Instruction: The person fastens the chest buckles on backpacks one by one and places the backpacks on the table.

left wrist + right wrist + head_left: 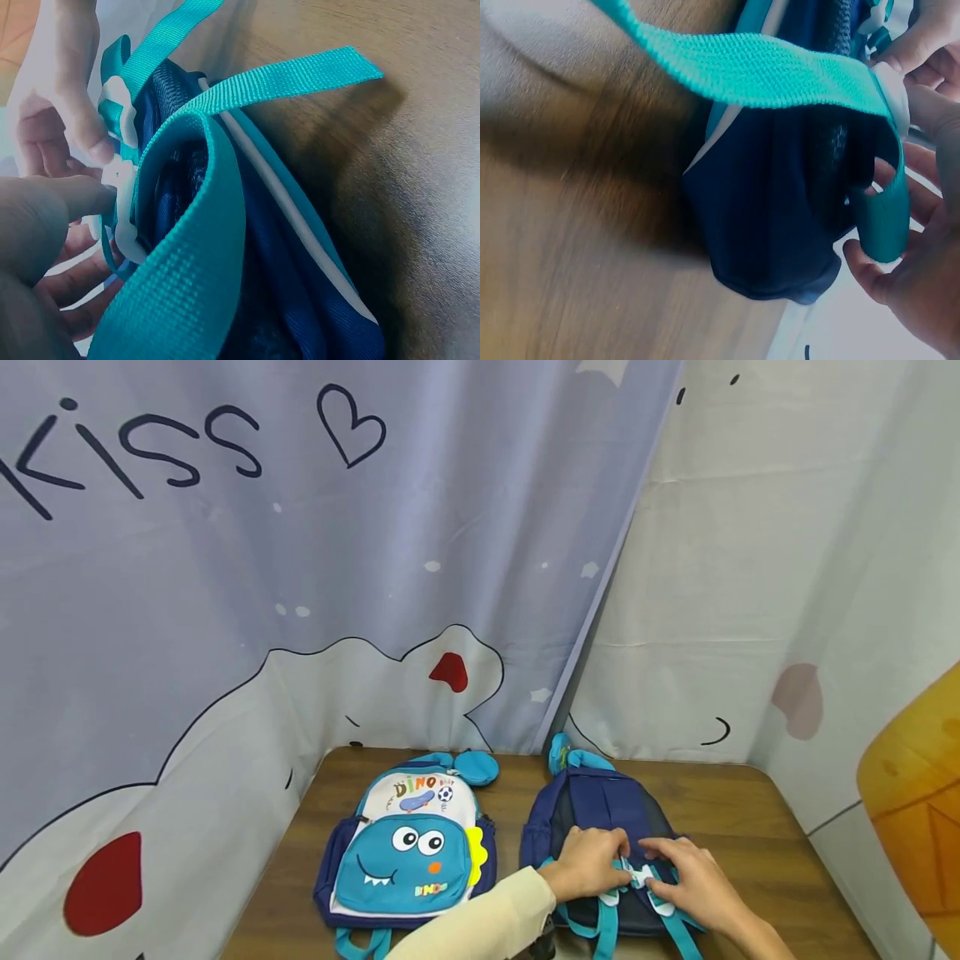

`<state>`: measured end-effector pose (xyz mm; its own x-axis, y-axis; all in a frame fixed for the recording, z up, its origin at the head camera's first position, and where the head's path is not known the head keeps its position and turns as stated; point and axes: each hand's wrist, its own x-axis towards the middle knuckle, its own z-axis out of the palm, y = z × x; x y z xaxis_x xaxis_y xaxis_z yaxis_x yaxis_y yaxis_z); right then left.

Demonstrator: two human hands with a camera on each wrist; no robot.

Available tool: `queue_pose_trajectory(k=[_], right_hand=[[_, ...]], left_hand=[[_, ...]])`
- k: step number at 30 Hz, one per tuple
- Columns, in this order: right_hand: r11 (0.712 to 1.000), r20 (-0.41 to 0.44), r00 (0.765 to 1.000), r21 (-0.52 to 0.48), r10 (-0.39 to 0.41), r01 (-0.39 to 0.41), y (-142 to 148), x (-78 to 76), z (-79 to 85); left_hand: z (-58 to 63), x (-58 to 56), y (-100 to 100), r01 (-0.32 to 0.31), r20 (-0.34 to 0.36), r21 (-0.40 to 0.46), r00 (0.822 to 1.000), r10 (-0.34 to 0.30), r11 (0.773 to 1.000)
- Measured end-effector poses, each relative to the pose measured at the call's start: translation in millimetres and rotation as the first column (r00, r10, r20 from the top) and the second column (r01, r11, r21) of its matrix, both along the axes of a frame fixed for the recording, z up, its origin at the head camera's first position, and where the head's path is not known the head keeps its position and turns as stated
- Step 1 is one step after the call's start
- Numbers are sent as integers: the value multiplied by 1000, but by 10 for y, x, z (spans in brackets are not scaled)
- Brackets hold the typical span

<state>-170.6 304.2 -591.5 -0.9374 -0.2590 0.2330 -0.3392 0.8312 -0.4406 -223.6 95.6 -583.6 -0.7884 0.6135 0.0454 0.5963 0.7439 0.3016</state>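
1. at the left, a printed curtain [225, 593] is hung behind the wooden table [772, 835].
2. on the table's left part, a dinosaur backpack [401, 885] is laid face up, with a round pouch [477, 767] beside its top; it is touched by no fingers.
3. just right of it, a navy backpack [607, 802] is laid with its back panel up and its turquoise straps [608, 931] hanging toward the near edge.
4. by the left hand [588, 862], under a pale sleeve [480, 918], the left part of the white clip [639, 876] is pinched, with almost no gap between thumb and fingers.
5. by the right hand [693, 881], the clip's right part is held between thumb and part-curled fingers; how firmly cannot be told, nor whether the two halves are joined.
6. as a judgement, the bag is likely light and soft, easily dented or shifted when pulled; the straps are limp and may be twisted, while the clip seems stiff, smooth and rather slippery.
7. the clip is best taken by its two outer ends, with the webbing kept flat and clear of the fingertips.
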Motion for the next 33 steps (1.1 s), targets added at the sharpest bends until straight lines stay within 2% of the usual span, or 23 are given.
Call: queue_pose_trajectory(k=[8,17,23,27,33], right_hand=[[999,61,997,11,39,-39,-79,7,2],[1000,178,984,12,10,-12,-146,-52,19],[1000,168,986,28,-15,11,-210,-61,36],[999,181,983,39,0,-7,-264,-66,27],[999,189,982,26,13,-19,-295,-78,12]], left_hand=[[-3,19,-46,-30,44,4,999,30,1000],[-39,-7,-42,-62,38,7,997,62,998],[26,-24,-202,-75,111,98,992,65,992],[48,-32,-384,-119,193,214,978,78,970],[60,-44,-560,-180,284,356,956,78,917]])
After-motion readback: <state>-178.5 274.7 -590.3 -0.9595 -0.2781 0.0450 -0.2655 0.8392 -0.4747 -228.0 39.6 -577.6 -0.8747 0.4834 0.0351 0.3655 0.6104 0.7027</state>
